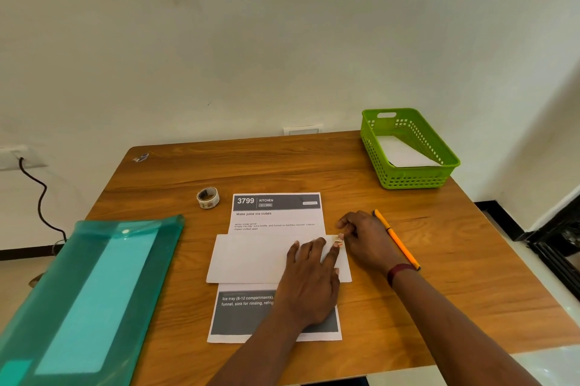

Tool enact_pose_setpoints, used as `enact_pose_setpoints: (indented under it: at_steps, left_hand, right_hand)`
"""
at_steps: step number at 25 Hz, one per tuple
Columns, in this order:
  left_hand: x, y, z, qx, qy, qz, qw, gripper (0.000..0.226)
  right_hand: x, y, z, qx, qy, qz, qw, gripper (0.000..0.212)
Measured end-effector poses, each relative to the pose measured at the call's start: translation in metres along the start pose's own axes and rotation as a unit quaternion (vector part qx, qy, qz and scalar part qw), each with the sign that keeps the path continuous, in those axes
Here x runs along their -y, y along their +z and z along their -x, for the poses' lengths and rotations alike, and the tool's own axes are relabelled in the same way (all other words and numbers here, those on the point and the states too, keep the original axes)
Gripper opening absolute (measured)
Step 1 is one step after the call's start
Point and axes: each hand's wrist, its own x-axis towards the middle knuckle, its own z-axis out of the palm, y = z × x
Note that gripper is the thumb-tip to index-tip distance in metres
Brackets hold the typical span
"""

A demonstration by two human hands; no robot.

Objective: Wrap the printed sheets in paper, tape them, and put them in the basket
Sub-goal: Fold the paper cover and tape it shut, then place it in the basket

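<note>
Now the taping is being done. On the wooden desk (pixel 455 260), the holed green basket (pixel 414 180) is set well beyond the fingers (pixel 315 252). The printed sheets (pixel 276 219), banded in thin white paper (pixel 251 257), are pressed under the flat left hand (pixel 310 282). A tiny tape piece (pixel 338 240), pinched by the right hand (pixel 367 238), must be stuck down next.

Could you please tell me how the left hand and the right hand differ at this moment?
The left hand lies flat, fingers straight, pressing the paper; the right hand is curled, pinching a tape piece. The left hand lies on the paper; the right hand sits off its right edge, near the pen. Only the right wrist wears a band. Both meet at the paper's upper right corner.
</note>
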Motion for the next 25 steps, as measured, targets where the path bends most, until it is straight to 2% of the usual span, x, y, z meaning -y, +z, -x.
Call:
enact_pose_setpoints:
  at_steps: [6, 13, 19, 22, 25]
  left_hand:
    - [0.000, -0.009, -0.006, 0.005, 0.046, -0.025, 0.999, 0.052]
    - [-0.003, -0.009, -0.005, 0.009, 0.021, 0.004, 1.000, 0.049]
    - [-0.001, -0.007, -0.006, 0.020, 0.023, 0.007, 1.000, 0.045]
    - [0.000, -0.006, -0.006, 0.037, 0.025, 0.017, 0.999, 0.045]
    - [0.001, -0.014, -0.008, 0.054, 0.020, 0.045, 0.997, 0.046]
  right_hand:
    - [-0.008, 0.017, 0.027, -0.061, -0.047, 0.076, 0.994, 0.025]
    - [-0.010, 0.025, 0.051, -0.104, -0.065, 0.122, 0.985, 0.020]
    - [-0.004, 0.023, 0.051, -0.097, -0.071, 0.142, 0.983, 0.018]
    - [0.002, 0.025, 0.053, -0.090, -0.050, 0.133, 0.986, 0.021]
    - [0.008, 0.024, 0.059, -0.111, 0.013, 0.052, 0.992, 0.026]
